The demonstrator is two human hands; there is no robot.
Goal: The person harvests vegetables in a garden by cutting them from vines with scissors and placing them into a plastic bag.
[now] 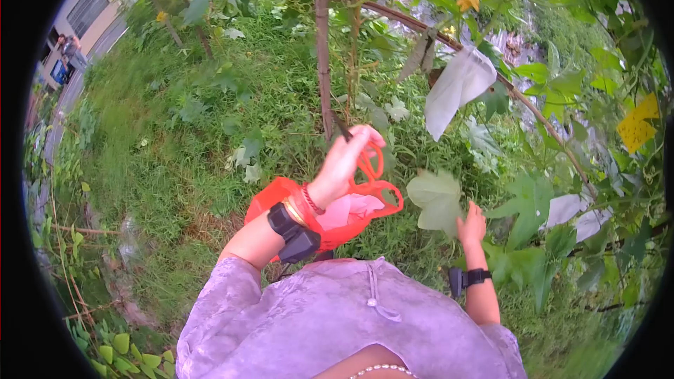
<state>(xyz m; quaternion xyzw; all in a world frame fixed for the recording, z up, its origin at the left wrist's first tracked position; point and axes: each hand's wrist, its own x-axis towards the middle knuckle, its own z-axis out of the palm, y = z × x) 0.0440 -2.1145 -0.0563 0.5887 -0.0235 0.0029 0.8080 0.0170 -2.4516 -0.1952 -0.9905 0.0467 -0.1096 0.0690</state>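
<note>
My left hand (pixel 349 159) is closed around red-handled scissors (pixel 370 163), whose dark blades point up and left. A red plastic bag (pixel 340 233) hangs at my left wrist and forearm, with pale pink material inside it. On the right, my right hand (pixel 472 224) is raised beside a pale green leaf (pixel 437 200), its fingers close together at the leaf's edge. Whether the fingers pinch the leaf or its stalk is too small to tell.
A wooden pole (pixel 323 49) stands ahead, crossed by a long branch (pixel 421 27). White bags (pixel 458 85) and a yellow sheet (pixel 637 123) hang among vines at right. A person (pixel 72 52) is far left near a building (pixel 84 3).
</note>
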